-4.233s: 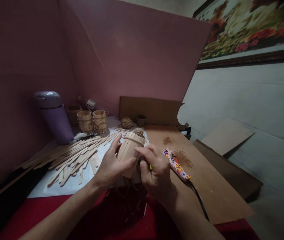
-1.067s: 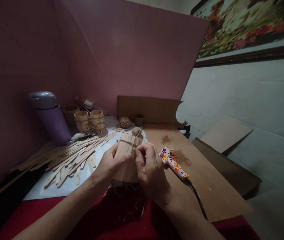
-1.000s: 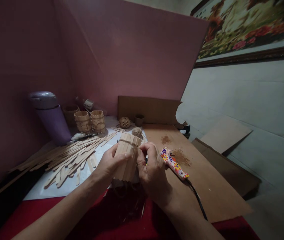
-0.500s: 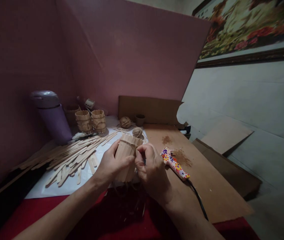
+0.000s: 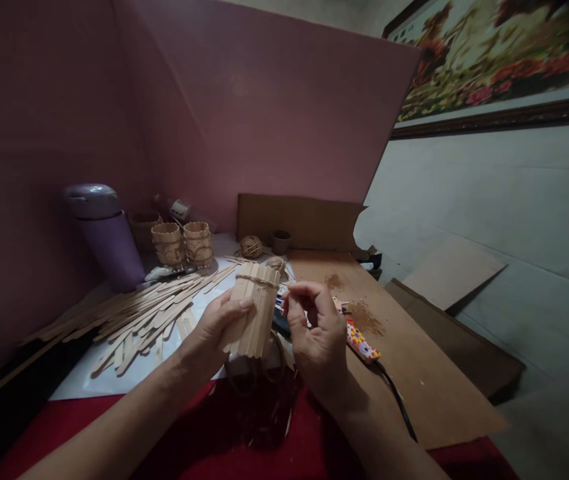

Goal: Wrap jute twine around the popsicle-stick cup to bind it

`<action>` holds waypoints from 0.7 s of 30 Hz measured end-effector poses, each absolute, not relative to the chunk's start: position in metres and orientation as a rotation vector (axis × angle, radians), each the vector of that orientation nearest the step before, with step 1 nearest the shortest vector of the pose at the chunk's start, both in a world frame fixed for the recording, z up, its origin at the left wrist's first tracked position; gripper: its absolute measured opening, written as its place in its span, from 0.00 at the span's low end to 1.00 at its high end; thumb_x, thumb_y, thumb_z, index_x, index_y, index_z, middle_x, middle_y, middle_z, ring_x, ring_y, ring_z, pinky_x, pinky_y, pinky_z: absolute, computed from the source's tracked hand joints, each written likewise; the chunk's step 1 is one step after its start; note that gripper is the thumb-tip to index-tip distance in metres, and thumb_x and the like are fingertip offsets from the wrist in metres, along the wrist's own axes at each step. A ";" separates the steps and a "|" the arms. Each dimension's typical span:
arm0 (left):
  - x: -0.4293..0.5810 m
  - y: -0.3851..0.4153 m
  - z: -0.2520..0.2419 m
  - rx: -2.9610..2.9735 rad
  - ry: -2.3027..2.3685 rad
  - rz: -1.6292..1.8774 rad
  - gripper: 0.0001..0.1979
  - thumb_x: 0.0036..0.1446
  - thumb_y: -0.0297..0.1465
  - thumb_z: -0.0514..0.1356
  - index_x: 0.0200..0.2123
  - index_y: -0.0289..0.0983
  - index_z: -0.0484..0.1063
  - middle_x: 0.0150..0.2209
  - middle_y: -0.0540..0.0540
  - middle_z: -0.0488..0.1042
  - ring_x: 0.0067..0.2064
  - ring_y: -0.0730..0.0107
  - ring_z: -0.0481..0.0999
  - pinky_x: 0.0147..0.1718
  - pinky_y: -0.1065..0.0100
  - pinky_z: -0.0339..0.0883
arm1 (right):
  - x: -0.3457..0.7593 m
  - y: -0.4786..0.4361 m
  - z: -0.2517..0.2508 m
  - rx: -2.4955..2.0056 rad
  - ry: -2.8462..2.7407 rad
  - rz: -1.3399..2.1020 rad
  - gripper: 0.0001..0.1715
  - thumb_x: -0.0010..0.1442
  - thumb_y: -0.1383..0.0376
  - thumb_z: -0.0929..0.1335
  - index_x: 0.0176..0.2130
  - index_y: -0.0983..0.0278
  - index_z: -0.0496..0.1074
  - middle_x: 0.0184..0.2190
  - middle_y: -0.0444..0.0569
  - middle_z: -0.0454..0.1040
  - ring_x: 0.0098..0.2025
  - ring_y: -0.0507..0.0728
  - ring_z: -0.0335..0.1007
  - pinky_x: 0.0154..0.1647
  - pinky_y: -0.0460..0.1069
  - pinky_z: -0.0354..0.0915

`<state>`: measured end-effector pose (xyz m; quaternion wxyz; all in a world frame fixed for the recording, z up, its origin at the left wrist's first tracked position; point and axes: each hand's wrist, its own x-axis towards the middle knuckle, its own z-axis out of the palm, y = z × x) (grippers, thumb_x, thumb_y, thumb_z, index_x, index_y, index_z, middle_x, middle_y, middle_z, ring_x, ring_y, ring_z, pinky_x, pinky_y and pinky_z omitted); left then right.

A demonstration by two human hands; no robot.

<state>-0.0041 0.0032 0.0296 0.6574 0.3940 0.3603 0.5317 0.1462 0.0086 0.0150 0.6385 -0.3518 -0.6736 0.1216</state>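
A cup made of flat wooden craft sticks (image 5: 257, 313) is tilted in my left hand (image 5: 219, 327), whose thumb presses on its side. Twine (image 5: 259, 281) runs around the cup near its upper rim. Just right of the cup, my right hand (image 5: 317, 330) pinches the twine between thumb and forefinger. Behind the cup a ball of twine (image 5: 276, 265) shows in part. The flower-patterned glue gun (image 5: 361, 340) lies on the cardboard, its front half covered by my right hand.
Loose craft sticks (image 5: 149, 317) spread over white paper at left. Beyond them stand two stick cups (image 5: 197, 244) and a purple flask (image 5: 111, 247). A second twine ball (image 5: 251, 247) and a small pot (image 5: 281, 241) are at the back. Brown cardboard (image 5: 414, 380) covers the right side.
My right hand has moved right, away from the cup's side, with the twine pinched. The cup has turned in my left hand, and my left thumb has shifted left.
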 end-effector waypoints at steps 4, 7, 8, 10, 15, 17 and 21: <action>-0.002 0.005 0.025 0.976 0.818 1.234 0.23 0.45 0.39 0.67 0.43 0.33 0.71 0.33 0.43 0.76 0.30 0.65 0.74 0.27 0.67 0.70 | 0.147 0.007 0.020 -0.763 -1.646 0.108 0.09 0.61 0.73 0.64 0.39 0.62 0.71 0.37 0.48 0.72 0.41 0.54 0.71 0.41 0.51 0.69; -0.002 0.007 0.021 1.062 0.833 1.259 0.24 0.45 0.39 0.68 0.45 0.34 0.71 0.36 0.43 0.76 0.34 0.65 0.75 0.31 0.68 0.69 | 0.147 0.007 0.020 -0.759 -1.692 0.032 0.08 0.61 0.72 0.65 0.39 0.63 0.71 0.37 0.49 0.72 0.40 0.54 0.71 0.41 0.51 0.70; -0.002 0.008 0.019 1.089 0.849 1.263 0.24 0.45 0.39 0.68 0.45 0.34 0.71 0.37 0.43 0.77 0.35 0.64 0.75 0.32 0.68 0.68 | 0.147 0.007 0.019 -0.767 -1.706 0.008 0.08 0.62 0.72 0.65 0.40 0.62 0.71 0.37 0.49 0.72 0.40 0.54 0.71 0.40 0.51 0.70; -0.003 0.010 0.017 1.143 0.888 1.268 0.25 0.46 0.39 0.68 0.45 0.34 0.71 0.39 0.43 0.77 0.36 0.64 0.75 0.34 0.68 0.68 | 0.147 0.008 0.018 -0.782 -1.730 -0.040 0.07 0.63 0.71 0.65 0.40 0.63 0.71 0.37 0.49 0.72 0.39 0.54 0.71 0.40 0.51 0.70; -0.003 0.012 0.017 1.362 1.053 1.339 0.22 0.45 0.39 0.68 0.43 0.36 0.72 0.37 0.46 0.76 0.38 0.63 0.74 0.35 0.68 0.67 | 0.148 0.008 0.019 -0.792 -1.812 -0.096 0.05 0.64 0.71 0.63 0.38 0.64 0.68 0.35 0.49 0.71 0.38 0.55 0.70 0.39 0.50 0.69; -0.003 0.011 0.019 1.432 1.107 1.362 0.21 0.45 0.38 0.68 0.41 0.36 0.72 0.36 0.47 0.76 0.37 0.63 0.73 0.33 0.69 0.66 | 0.148 0.008 0.019 -0.827 -1.862 -0.106 0.05 0.64 0.71 0.62 0.37 0.64 0.66 0.34 0.49 0.70 0.37 0.55 0.68 0.38 0.51 0.69; 0.000 0.007 0.022 1.343 1.052 1.346 0.19 0.45 0.37 0.68 0.40 0.36 0.72 0.34 0.47 0.76 0.35 0.65 0.73 0.31 0.70 0.66 | 0.146 0.009 0.017 -0.871 -1.848 -0.143 0.05 0.65 0.70 0.60 0.37 0.63 0.63 0.33 0.50 0.68 0.36 0.55 0.67 0.37 0.51 0.68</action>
